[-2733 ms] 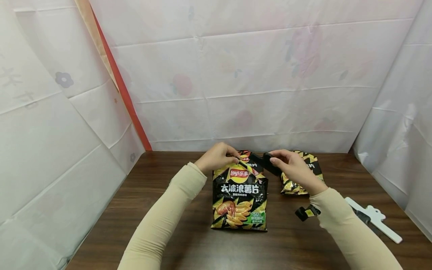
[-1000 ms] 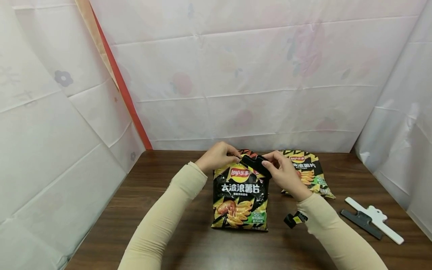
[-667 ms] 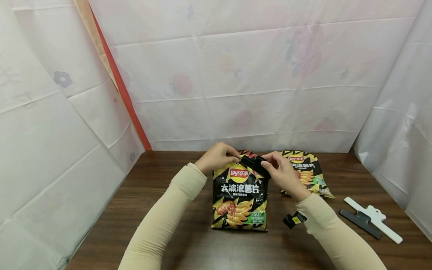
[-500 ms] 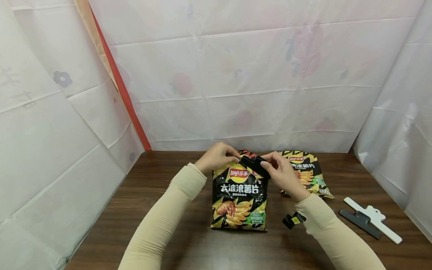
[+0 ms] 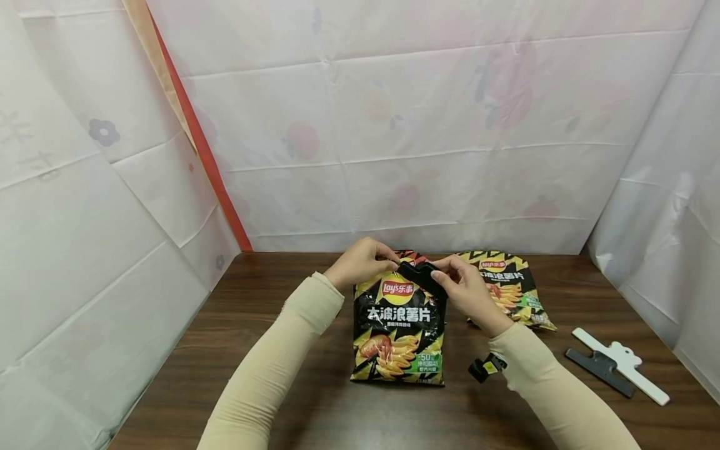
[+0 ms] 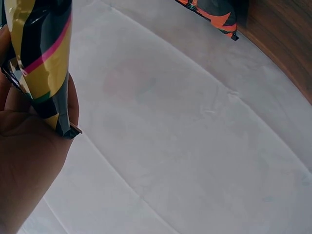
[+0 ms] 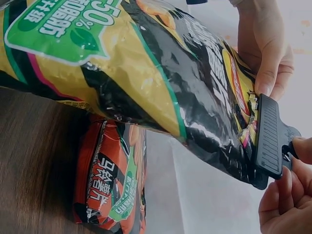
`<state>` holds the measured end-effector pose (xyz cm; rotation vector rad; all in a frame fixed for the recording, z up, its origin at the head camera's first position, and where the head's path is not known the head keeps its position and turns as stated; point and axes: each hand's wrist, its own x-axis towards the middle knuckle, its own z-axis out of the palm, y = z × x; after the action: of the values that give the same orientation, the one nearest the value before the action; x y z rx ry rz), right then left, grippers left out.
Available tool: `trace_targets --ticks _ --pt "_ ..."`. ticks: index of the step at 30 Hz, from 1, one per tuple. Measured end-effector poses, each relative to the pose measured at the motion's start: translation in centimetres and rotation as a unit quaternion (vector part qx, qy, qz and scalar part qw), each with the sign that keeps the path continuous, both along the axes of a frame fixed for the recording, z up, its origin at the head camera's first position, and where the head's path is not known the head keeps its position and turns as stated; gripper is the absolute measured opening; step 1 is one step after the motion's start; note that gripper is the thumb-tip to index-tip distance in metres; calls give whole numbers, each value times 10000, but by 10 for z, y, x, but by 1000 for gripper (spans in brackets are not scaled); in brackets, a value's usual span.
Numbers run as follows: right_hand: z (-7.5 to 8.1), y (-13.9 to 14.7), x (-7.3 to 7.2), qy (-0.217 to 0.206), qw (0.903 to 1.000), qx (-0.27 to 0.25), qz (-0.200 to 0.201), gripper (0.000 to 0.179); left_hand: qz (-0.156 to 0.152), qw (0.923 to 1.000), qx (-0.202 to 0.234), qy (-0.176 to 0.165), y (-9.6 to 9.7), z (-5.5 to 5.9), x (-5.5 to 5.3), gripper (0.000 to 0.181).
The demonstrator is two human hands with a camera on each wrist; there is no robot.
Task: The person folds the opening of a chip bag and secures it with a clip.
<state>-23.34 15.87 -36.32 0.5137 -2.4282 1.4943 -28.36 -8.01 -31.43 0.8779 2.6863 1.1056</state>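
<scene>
An upright black and yellow chip bag (image 5: pixel 396 337) stands in the middle of the table. Its top corner is pinched by my left hand (image 5: pixel 362 262); in the left wrist view that hand (image 6: pixel 29 161) holds the bag's narrow folded end. My right hand (image 5: pixel 469 294) grips a black bag clip (image 5: pixel 419 275) at the bag's top edge. In the right wrist view the clip (image 7: pixel 269 136) lies across the gathered top of the bag, its handle between thumb and fingers. Whether its jaws are fully closed on the bag, I cannot tell.
A red chip bag (image 7: pixel 109 180) stands behind the held one. Another black and yellow bag (image 5: pixel 506 287) lies back right. A white clip (image 5: pixel 624 362) and a dark grey clip (image 5: pixel 600 372) lie together on the right. Cloth walls (image 5: pixel 394 156) enclose the wooden table (image 5: pixel 225 350).
My right hand has brought the black clip leftward from beside the bag to its top edge, and the clip has tilted slightly since. My left hand has stayed put on the bag.
</scene>
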Motion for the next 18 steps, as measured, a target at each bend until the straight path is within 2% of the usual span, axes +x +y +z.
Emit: trace_targets --ticks 8,18 --pt "0 -1 -3 -214 9998 -30 31 22 -29 10000 66 -14 -1 1 -3 18" --pt "0 1 -4 -528 9986 63 65 25 18 9999 -108 128 -1 1 -1 18"
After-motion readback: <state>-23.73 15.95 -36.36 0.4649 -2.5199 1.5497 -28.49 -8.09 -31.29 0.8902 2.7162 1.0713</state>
